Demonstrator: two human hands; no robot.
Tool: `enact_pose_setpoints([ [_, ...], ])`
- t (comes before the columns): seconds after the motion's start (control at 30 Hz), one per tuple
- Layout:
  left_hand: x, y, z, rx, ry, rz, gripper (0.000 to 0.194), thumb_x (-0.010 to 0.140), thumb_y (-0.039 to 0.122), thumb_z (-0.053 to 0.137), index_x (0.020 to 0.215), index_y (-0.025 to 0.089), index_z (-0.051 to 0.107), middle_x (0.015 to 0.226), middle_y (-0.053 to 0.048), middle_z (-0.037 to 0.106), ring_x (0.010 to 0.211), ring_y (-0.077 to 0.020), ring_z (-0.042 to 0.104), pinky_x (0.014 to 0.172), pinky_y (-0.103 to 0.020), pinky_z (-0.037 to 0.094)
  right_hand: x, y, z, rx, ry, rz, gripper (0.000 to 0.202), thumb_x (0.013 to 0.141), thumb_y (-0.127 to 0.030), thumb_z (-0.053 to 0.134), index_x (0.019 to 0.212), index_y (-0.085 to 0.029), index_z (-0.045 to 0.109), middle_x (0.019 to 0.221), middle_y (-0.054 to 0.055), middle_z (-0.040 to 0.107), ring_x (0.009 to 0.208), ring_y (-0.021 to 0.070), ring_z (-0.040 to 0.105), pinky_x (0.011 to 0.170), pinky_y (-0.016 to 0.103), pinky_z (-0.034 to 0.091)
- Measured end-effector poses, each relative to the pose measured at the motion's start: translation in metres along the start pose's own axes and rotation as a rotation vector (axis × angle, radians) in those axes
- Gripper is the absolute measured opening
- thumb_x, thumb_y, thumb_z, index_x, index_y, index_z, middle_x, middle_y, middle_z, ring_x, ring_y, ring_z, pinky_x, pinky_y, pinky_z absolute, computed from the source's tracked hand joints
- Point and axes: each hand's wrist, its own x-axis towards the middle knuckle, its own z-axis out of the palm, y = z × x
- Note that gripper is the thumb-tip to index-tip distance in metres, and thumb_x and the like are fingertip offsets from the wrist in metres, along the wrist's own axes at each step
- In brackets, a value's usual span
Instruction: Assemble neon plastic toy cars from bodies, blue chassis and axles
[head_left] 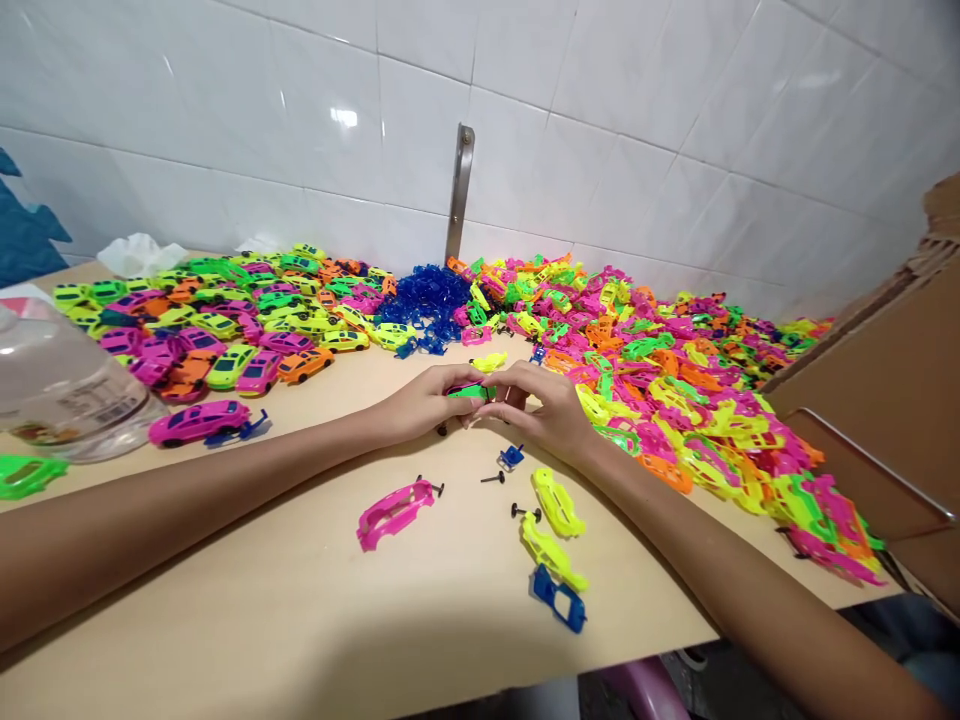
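My left hand (430, 402) is closed round a green toy car (474, 392) near the middle of the table. From the right, my right hand (541, 405) pinches the same car, fingers bent over its end. Just below the hands lie a small blue part (511, 458) and a black axle (493, 478). A pink car shell (394, 513) rests lower left, with an axle at its tip. Two yellow shells (558, 502) and a blue frame (559, 598) lie lower right. The underside of the held car is hidden.
Assembled cars (232, 368) crowd the back left beside a plastic bottle (71, 385). Blue parts (427, 300) are heaped at the back centre. A large pile of coloured shells (637, 345) spreads right, towards a cardboard box (877, 400). A metal bracket (460, 190) stands against the wall.
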Motion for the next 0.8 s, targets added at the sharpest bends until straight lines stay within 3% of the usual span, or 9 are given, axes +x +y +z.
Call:
enact_pose_setpoints([
  [0.3,0.001,-0.005,-0.004,0.031,-0.021,0.043,0.024,0.086,0.029,0.062,0.103,0.016,0.071,0.079,-0.005,0.065,0.063,-0.0146,0.056,0.054,-0.025,0.043,-0.001,0.002,0.000,-0.056,-0.029,-0.034,0.031,0.094,-0.041,0.069,0.117,-0.021,0.068,0.085,0.002,0.065,0.064,0.0123,0.057,0.063,0.026,0.049],
  [0.47,0.002,-0.011,-0.003,0.168,0.057,0.160,0.023,0.086,0.035,0.065,0.101,0.019,0.073,0.100,-0.008,0.073,0.094,-0.0241,0.065,0.081,-0.033,0.051,-0.002,0.001,0.003,-0.267,-0.047,-0.125,0.026,0.100,-0.042,0.061,0.109,-0.020,0.069,0.085,0.005,0.067,0.068,0.0140,0.059,0.063,0.027,0.045],
  [0.6,0.000,-0.013,-0.003,0.317,0.103,0.171,0.017,0.086,0.028,0.060,0.095,0.019,0.072,0.095,-0.006,0.073,0.089,-0.0233,0.065,0.081,-0.032,0.049,-0.002,-0.002,0.006,-0.426,-0.073,-0.203,0.027,0.099,-0.045,0.061,0.109,-0.020,0.069,0.091,0.006,0.072,0.076,0.0166,0.065,0.066,0.029,0.045],
  [0.8,-0.005,-0.003,-0.001,0.451,0.142,0.186,0.017,0.081,0.016,0.052,0.085,0.017,0.068,0.083,-0.002,0.069,0.081,-0.0199,0.061,0.072,-0.028,0.042,0.000,-0.016,0.010,-0.617,-0.023,-0.323,0.020,0.102,-0.036,0.057,0.109,-0.022,0.069,0.098,0.006,0.073,0.080,0.0173,0.065,0.068,0.031,0.043],
])
